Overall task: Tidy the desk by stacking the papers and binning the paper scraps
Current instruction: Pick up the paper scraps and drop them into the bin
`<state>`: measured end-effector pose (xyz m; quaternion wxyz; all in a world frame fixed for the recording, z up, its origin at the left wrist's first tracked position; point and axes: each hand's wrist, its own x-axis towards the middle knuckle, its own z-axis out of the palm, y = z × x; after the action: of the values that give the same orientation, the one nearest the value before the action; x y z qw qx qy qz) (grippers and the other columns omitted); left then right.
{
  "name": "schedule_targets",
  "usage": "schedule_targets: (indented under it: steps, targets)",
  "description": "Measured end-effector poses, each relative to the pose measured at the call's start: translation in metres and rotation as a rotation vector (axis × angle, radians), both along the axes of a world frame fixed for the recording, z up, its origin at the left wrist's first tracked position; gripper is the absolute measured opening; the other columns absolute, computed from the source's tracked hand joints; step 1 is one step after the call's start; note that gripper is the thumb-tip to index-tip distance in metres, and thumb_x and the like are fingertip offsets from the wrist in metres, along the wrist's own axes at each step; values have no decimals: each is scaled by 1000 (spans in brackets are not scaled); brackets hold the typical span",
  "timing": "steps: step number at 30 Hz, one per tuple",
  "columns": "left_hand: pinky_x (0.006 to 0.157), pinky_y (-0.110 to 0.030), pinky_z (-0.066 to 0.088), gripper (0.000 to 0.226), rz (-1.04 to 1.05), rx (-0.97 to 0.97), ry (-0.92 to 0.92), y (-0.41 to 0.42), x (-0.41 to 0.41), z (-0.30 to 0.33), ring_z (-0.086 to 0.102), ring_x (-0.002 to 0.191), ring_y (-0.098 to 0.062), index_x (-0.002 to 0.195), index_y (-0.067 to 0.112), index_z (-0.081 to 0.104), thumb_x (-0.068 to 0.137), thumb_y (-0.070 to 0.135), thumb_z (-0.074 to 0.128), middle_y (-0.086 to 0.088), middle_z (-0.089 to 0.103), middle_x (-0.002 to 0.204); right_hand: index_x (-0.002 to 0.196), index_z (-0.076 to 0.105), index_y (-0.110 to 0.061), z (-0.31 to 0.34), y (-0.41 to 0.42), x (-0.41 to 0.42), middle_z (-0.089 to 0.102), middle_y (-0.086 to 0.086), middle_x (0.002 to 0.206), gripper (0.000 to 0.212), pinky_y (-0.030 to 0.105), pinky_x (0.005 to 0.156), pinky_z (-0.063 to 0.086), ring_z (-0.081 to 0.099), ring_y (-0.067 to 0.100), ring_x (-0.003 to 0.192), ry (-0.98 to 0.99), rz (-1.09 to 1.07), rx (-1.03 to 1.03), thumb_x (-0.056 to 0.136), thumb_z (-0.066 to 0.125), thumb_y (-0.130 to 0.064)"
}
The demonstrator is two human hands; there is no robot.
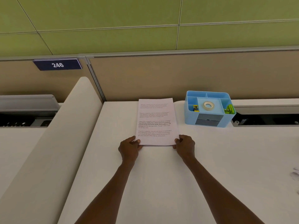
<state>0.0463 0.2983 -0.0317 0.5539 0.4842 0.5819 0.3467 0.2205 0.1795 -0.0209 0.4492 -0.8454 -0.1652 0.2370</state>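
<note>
The wide white surface carries a squared stack of white printed papers near its far edge, just left of a light-blue plastic desk organiser. The left hand and right hand each pinch a near corner; an uneven release could fan the sheets. Faint crumpled scraps remain at the right edge.

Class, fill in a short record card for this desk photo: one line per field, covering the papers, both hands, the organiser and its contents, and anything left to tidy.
papers: stack of printed sheets, flat on the white desk
left hand: left hand grips the stack's near left corner
right hand: right hand grips the near right corner
organiser: blue desk organiser, right of the stack, apart from it
contents: tape roll in the middle; small yellow and green items either side
left to tidy: crumpled paper scrap at the right edge
bin: not in view
</note>
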Motion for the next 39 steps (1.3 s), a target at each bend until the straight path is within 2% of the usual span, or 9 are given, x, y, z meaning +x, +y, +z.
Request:
schedule_targets:
  steps: [6,8,10,13,16,20,25,31,39]
  targets:
    - [61,-23,60,31,-14,46,54,0,3,2,73,74,-29,116,-2,68,85,1,72,-17,73,100,113,62,1,-1,-2,5,70,15,102,23,4,44,38,66,18,58,-29,59,-13,94,56,-10]
    - [66,-32,62,9,-24,80,114,-1,0,2,72,64,-23,94,10,71,87,5,72,-14,75,91,114,62,0,4,-5,4,70,14,103,23,12,55,46,70,23,67,-13,49,-8,94,55,-11]
    - [63,-35,62,19,-12,128,182,-6,-5,2,69,57,-19,79,22,60,88,9,71,-15,73,87,100,64,0,6,-10,4,70,14,94,16,25,67,53,72,27,71,4,46,-7,92,54,-9]
    - [72,-46,61,21,-19,138,242,-16,-17,8,72,72,-28,105,4,61,89,15,70,-15,68,99,75,60,5,8,-23,5,66,16,76,17,34,73,56,71,31,72,-2,79,-30,87,56,-7]
    - [88,-50,55,34,-85,219,318,-31,-31,11,68,94,-38,118,-1,60,91,19,67,-16,68,108,97,66,6,12,-46,0,69,19,95,19,44,87,53,67,37,88,-61,111,-51,89,57,-9]
    - [90,-32,45,24,-153,416,397,-66,-50,25,65,102,-33,113,-3,64,94,11,63,-17,68,109,125,60,-3,17,-87,-20,63,15,119,33,35,97,45,59,30,111,-326,201,-139,94,55,-13]
    - [105,-42,46,35,-276,557,427,-113,-82,46,60,120,-30,129,-2,59,98,14,57,-15,64,128,139,46,-7,18,-134,-50,53,12,135,44,37,101,43,49,27,125,-608,318,-206,97,50,-20]
    - [119,-35,27,51,-415,624,508,-173,-128,48,31,147,-23,147,3,40,102,24,50,-10,41,154,145,38,-6,17,-179,-83,39,19,149,56,43,111,33,35,34,138,-827,442,-293,97,50,-33]
    - [122,-35,20,60,-470,606,530,-229,-174,26,17,151,-17,154,7,24,102,30,46,-6,24,162,141,45,-5,15,-237,-129,42,23,145,58,48,108,38,41,38,135,-896,473,-284,95,54,-38]
